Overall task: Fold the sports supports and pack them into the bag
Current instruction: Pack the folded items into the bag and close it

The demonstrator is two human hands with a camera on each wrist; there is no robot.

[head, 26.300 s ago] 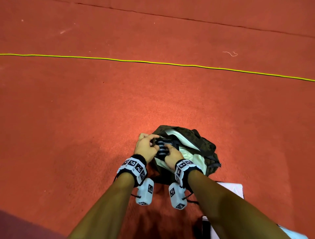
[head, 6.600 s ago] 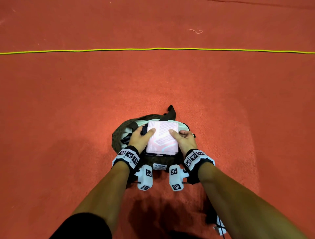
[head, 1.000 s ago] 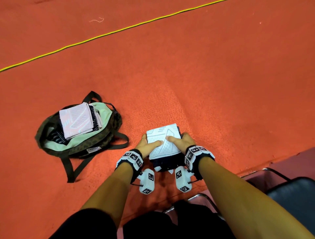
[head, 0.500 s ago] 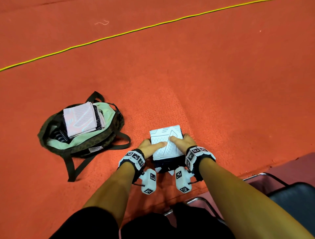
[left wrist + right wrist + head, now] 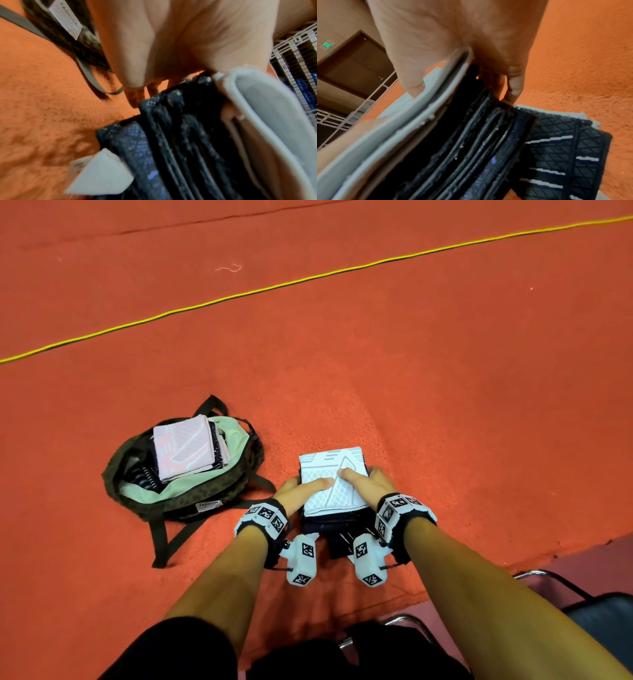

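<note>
Head view: left hand (image 5: 297, 490) and right hand (image 5: 370, 483) clamp a stack of folded supports (image 5: 331, 485) from both sides, thumbs pressing its white top, just right of the open bag (image 5: 191, 494); bare red floor (image 5: 445, 405) beyond.

The fingers of the left hand (image 5: 297, 491) and right hand (image 5: 371, 481) go under the stack of folded supports (image 5: 331, 491) — only thumbs show from the head. The dark layers (image 5: 180, 135) blur together in both wrist views; their count cannot be told. The bag (image 5: 212, 494) hides what lies beneath the pink support (image 5: 183, 451).
</note>
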